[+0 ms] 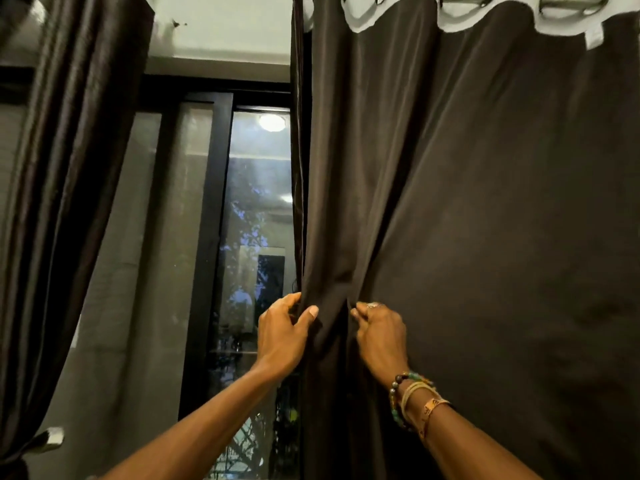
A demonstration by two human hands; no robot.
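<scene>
A dark brown curtain [467, 188] hangs on the right from a metal rod [571, 1] through white-edged eyelets. My left hand [282, 332] grips the curtain's left edge, thumb in front and fingers wrapped behind the cloth. A little to the right, my right hand [381, 332] pinches a fold of the same curtain; several bead and thread bracelets sit on its wrist. Folds of cloth radiate up and to the right from both hands.
A second dark curtain [59, 188] is gathered at the left. Between the two stands a black-framed sliding window [207, 237] with a mesh screen, its glass reflecting a ceiling lamp. A white wall runs above the frame.
</scene>
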